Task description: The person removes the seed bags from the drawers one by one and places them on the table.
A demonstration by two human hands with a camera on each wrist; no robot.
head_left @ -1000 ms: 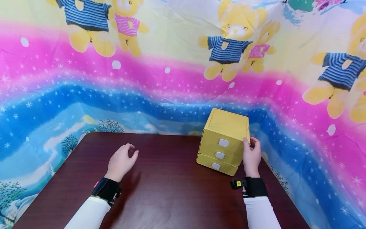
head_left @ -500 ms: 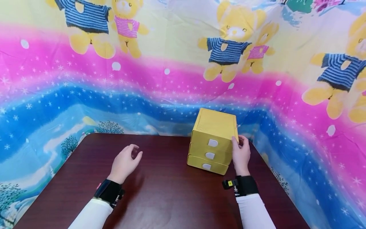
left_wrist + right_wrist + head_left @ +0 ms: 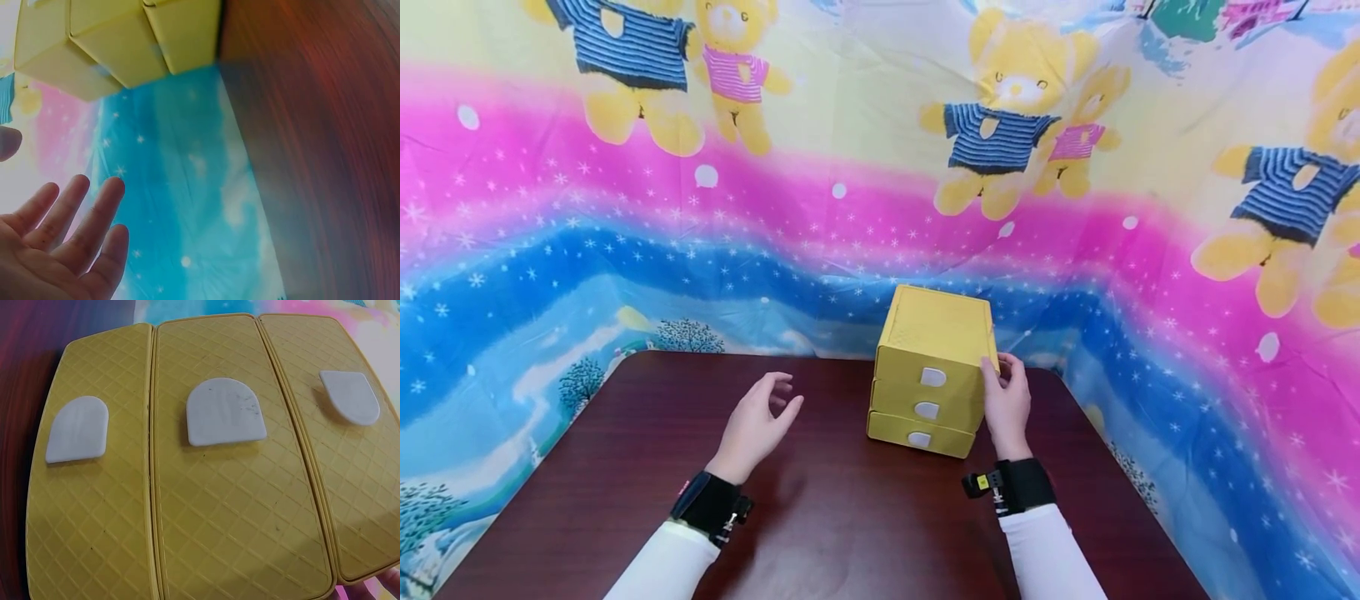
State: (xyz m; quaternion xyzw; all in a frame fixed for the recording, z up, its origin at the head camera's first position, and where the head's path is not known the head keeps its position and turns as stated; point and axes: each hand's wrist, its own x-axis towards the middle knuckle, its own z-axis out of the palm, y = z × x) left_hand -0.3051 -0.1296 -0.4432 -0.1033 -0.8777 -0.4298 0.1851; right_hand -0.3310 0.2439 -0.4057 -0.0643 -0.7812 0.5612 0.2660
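Note:
A yellow three-drawer storage box [image 3: 936,329] stands upright on the table, its drawer fronts facing me and shut. Each front has a white rounded handle; in the right wrist view the middle handle [image 3: 226,412] shows scuff marks on the crosshatched yellow face. My right hand [image 3: 1009,412] grips the box at its right front edge, thumb on the front and fingers along the side. In the right wrist view only fingertips [image 3: 390,581] show at the lower right. To the left of the box, my left hand [image 3: 755,429] hovers apart from it, fingers relaxed and palm toward the box.
The dark brown wooden table [image 3: 850,517] reaches back to a printed cloth [image 3: 820,217] with teddy bears and snowflakes, which hangs close behind and on both sides. A black camera band sits on each wrist.
The storage box has slid left across the table together with my right hand. My left hand has moved a little to the right, closer to the box.

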